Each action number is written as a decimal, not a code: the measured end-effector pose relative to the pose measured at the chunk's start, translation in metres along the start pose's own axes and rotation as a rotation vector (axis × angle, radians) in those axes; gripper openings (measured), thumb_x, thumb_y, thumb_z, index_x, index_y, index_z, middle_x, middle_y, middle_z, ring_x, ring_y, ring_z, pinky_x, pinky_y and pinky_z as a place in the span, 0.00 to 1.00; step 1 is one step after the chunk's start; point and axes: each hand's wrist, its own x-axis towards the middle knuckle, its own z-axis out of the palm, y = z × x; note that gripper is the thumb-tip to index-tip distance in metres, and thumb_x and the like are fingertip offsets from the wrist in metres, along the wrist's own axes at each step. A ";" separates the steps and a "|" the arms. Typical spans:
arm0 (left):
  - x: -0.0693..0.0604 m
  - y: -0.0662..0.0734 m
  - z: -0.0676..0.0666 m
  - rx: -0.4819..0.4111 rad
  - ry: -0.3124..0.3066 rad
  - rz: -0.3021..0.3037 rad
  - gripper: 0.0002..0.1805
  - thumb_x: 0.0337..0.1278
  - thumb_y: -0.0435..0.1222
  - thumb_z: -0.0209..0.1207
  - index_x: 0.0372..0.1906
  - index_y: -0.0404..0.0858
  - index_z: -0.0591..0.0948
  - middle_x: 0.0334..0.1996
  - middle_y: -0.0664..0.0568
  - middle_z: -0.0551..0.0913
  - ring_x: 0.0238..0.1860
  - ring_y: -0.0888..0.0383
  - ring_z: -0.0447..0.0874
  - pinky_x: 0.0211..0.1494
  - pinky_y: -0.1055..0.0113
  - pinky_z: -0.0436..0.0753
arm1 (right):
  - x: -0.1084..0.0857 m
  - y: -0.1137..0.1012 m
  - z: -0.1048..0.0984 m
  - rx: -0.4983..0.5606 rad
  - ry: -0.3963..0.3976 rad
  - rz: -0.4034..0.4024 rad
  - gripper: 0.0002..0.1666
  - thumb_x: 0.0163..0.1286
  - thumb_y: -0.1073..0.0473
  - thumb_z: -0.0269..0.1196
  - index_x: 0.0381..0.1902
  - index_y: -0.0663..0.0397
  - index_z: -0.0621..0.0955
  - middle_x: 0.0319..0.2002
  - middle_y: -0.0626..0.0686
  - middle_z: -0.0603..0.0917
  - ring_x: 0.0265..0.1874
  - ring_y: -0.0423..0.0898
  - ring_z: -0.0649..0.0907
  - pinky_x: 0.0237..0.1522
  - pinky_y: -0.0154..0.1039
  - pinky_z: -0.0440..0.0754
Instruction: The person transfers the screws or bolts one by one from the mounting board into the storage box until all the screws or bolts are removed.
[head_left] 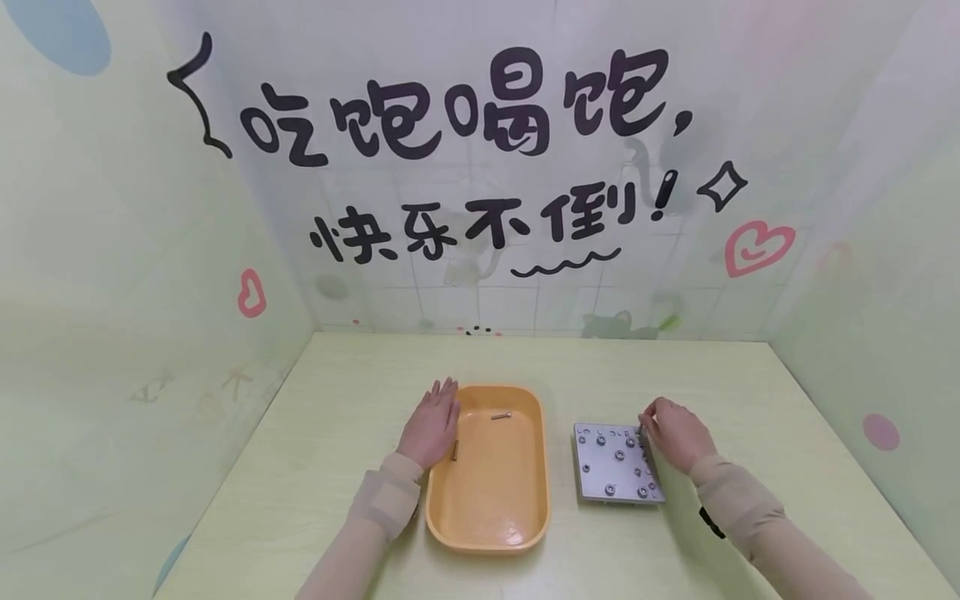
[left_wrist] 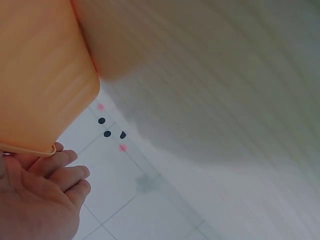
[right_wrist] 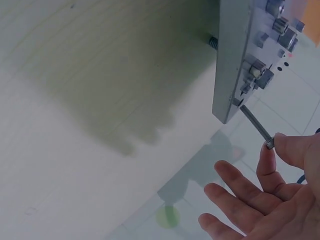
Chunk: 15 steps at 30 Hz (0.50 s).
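Squaring a pinched bolt [right_wrist: 256, 124] to a corner hole [right_wrist: 237, 102]

Right of center in the lower half of the head view: metal plate [head_left: 617, 472], studded with fasteners [head_left: 619, 456], on the table [head_left: 322, 400]. At its upper right corner, the right hand [head_left: 678, 433], with thumb and forefinger in a narrow pinch on the bolt's head and the other fingers spread loosely clear. In the right wrist view, right of center, bolt tip at or just beside the hole; cannot tell whether inside it. Shank apparently slanted to the plate's face.

Before turning, swing the head until square to that face, taking the neighboring fasteners as a guide. Keep the pinch light, feel for the tip dropping in, then twist gently. On any binding, back off and realign; likeliest trouble, a crossed thread.

Left of center, the left hand [head_left: 431, 429], laid against the upper left rim of the orange tray [head_left: 491, 500] with fingers loosely extended, not clenched. Perhaps better used to steady the plate. Within the tray, toward the top, two spare bolts [head_left: 500, 416], within easy reach.
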 end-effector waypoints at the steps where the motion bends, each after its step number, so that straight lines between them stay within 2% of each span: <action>1: 0.000 0.000 0.000 -0.001 -0.001 -0.001 0.26 0.79 0.39 0.39 0.70 0.25 0.65 0.72 0.35 0.64 0.75 0.38 0.58 0.79 0.47 0.58 | 0.001 0.000 -0.001 0.001 0.006 -0.003 0.09 0.72 0.64 0.58 0.38 0.69 0.77 0.31 0.60 0.84 0.29 0.54 0.84 0.32 0.49 0.85; 10: 0.000 0.000 -0.001 0.007 -0.002 0.004 0.27 0.79 0.40 0.39 0.71 0.26 0.64 0.72 0.35 0.64 0.75 0.38 0.58 0.79 0.47 0.58 | 0.010 -0.005 -0.008 0.003 0.029 -0.001 0.09 0.72 0.63 0.58 0.38 0.67 0.78 0.32 0.61 0.85 0.30 0.54 0.84 0.34 0.52 0.83; 15: 0.000 0.000 -0.002 0.007 -0.014 -0.002 0.27 0.80 0.40 0.39 0.71 0.26 0.64 0.73 0.35 0.63 0.75 0.38 0.57 0.79 0.47 0.57 | 0.016 -0.010 -0.008 0.006 0.013 0.000 0.09 0.72 0.62 0.58 0.37 0.65 0.78 0.31 0.58 0.84 0.30 0.54 0.84 0.35 0.52 0.84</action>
